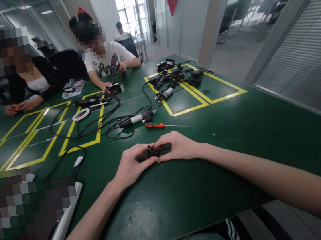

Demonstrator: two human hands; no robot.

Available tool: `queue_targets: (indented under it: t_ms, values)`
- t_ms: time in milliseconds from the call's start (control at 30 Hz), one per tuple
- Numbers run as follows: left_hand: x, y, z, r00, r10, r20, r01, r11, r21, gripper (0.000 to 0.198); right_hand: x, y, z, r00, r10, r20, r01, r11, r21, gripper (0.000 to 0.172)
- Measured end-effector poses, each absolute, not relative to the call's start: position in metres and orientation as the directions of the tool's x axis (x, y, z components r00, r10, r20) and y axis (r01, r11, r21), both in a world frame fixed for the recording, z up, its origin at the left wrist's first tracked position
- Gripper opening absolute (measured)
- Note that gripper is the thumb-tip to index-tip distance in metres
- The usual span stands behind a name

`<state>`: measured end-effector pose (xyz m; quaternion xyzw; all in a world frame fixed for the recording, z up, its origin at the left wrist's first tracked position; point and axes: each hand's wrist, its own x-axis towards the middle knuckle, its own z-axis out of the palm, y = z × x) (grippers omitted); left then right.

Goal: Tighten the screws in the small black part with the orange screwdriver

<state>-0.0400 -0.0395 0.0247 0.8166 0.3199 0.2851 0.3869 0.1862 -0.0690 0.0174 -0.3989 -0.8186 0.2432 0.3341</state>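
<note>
Both my hands rest on the green table (pixel 189 184) and meet around a small black part (pixel 152 151). My left hand (pixel 133 165) pinches it from the left with thumb and fingers curled. My right hand (pixel 178 146) closes on it from the right. Most of the part is hidden by my fingers. Just beyond my hands lie an orange-handled screwdriver (pixel 161 125) and a black and silver electric driver (pixel 137 118) with coiled black cables.
Two other people sit across the table; one holds a black power drill (pixel 114 64). Yellow tape marks rectangles (pixel 206 100). Black tools and chargers (pixel 172 77) lie at the far right, a white tape ring (pixel 81 114) to the left. A blurred device sits at near left.
</note>
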Motion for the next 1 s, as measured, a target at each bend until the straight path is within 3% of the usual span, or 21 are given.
queue_targets:
  t_ms: [133,267,400,633,733,833,933,1000]
  values:
    - [-0.039,-0.039,0.023,0.621,0.777,0.105,0.288,-0.350,0.891,0.035,0.213,-0.061,0.024,-0.387,0.782,0.488,0.651,0.606,-0.456,0.016]
    - [-0.037,-0.036,0.023,0.625,0.780,-0.022,0.259,-0.181,0.949,0.036,0.229,-0.047,0.020,-0.250,0.852,0.459,0.853,0.419,-0.313,0.032]
    - [-0.038,-0.031,0.021,0.657,0.739,-0.151,0.211,0.013,0.977,0.041,0.226,-0.040,0.010,-0.247,0.916,0.316,0.859,0.358,-0.366,0.027]
    - [-0.039,-0.022,0.025,0.719,0.629,-0.296,0.206,0.213,0.955,0.053,0.220,-0.043,0.008,-0.214,0.935,0.282,0.802,0.333,-0.495,0.035]
    - [-0.036,-0.019,0.027,0.739,0.607,-0.291,0.178,0.241,0.954,0.052,0.223,-0.045,0.008,-0.111,0.969,0.221,0.611,0.242,-0.753,0.036]
    - [-0.029,-0.013,0.025,0.749,0.598,-0.286,0.154,0.262,0.953,0.054,0.223,-0.048,0.010,-0.032,0.998,0.046,0.175,0.051,-0.983,0.037]
    - [-0.019,-0.006,0.022,0.775,0.580,-0.251,0.132,0.240,0.962,0.053,0.219,-0.053,0.015,-0.045,0.997,-0.057,-0.220,-0.066,-0.973,0.048]
    - [-0.014,-0.002,0.021,0.793,0.564,-0.231,0.119,0.228,0.966,0.052,0.215,-0.057,0.018,-0.052,0.998,-0.038,-0.360,-0.054,-0.931,0.051]
